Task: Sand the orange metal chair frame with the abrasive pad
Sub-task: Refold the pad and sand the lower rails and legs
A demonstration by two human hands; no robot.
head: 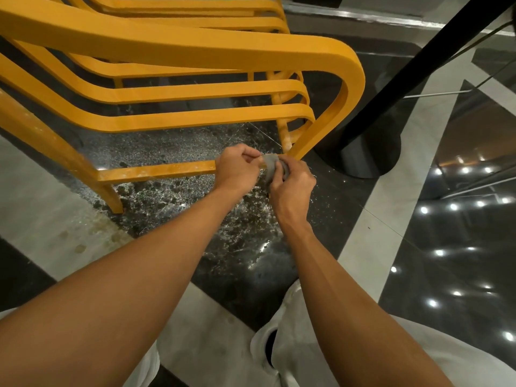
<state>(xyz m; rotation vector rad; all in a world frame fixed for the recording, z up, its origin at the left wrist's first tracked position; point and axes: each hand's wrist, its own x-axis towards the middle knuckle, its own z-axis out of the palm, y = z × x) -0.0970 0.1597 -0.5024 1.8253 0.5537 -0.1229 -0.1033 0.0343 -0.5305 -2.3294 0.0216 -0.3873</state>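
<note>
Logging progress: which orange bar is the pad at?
The lowest crossbar, straight and near the floor; left hand and right hand hold the abrasive pad at its right end.

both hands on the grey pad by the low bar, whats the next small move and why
Probably wrap the abrasive pad around the crossbar and rub leftward: left hand and right hand pinch it by the bar's right end, beside pale dull patches.
</note>
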